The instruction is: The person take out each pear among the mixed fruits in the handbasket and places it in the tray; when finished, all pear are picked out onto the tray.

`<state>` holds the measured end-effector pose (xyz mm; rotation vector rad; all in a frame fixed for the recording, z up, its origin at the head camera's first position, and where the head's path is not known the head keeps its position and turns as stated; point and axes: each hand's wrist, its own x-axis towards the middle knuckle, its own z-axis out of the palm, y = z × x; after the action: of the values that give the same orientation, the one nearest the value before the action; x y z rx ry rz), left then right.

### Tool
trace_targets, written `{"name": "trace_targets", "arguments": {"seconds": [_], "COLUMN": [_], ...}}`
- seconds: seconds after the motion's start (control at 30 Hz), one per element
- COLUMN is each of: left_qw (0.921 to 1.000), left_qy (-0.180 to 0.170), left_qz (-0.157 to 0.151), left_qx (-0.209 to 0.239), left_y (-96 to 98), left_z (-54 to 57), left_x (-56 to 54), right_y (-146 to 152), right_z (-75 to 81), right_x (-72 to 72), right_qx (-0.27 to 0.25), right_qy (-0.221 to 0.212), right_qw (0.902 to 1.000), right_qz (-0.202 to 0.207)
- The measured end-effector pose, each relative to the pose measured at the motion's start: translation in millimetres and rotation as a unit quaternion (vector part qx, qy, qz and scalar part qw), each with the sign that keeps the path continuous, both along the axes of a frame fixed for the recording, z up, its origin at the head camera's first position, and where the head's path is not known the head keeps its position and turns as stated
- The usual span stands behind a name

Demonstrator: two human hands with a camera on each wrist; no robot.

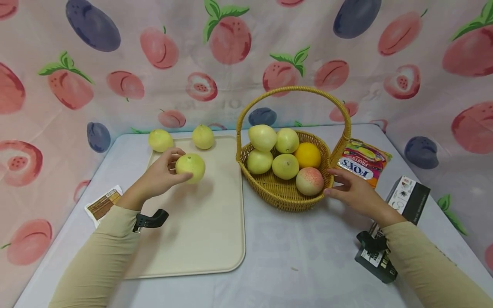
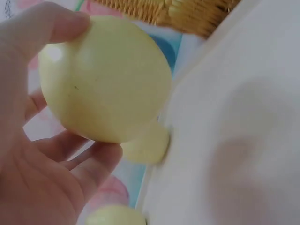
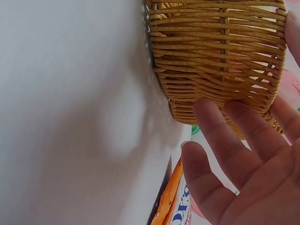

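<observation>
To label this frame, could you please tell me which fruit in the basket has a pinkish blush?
The peach at the front right of the basket, nearest the right hand; the others are yellow-green or orange.

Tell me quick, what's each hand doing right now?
Left hand: holding a yellow-green fruit above the tray.
Right hand: open, touching the side of the basket.

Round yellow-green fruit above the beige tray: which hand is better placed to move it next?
Probably the left hand: it holds the fruit, while the right hand touches the golden woven basket.
</observation>
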<state>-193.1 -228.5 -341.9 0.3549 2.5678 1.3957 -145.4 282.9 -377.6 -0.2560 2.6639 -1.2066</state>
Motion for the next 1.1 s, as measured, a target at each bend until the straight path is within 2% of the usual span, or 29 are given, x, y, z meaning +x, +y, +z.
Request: {"name": "trace_targets", "arguments": {"seconds": [0.27,0.63,0.8,1.1], "left_qw": [0.9980,0.9939,0.9914,0.9879], "left_qy": [0.011,-0.005,-0.017,-0.025], "left_qz": [0.055,0.104,0.126,0.152], "left_qx": [-0.028,-0.036,-0.031,-0.024], "left_y": [-29.3,-57.0,-63.3,-69.3], "left_z": [-5.0,-17.1,-24.0,-31.1], "left_x": [-6.6,-20.4,-27.5,-30.9], "right_y": [-0.3,-0.5,-0.7,-3.0], "right_z": [2.0,2.5,4.6,6.5], "right_x": [-0.2,-0.2,0.3,1.9], "right_qx": [0.001,0.005,0.010,0.022], "right_qy": [0.001,-0.014,-0.013,-0.014], "right_qw": [1.0000,0.9999,0.9999,0.9996], "right_qz": [0.000,-0.006,-0.005,-0.014]}}
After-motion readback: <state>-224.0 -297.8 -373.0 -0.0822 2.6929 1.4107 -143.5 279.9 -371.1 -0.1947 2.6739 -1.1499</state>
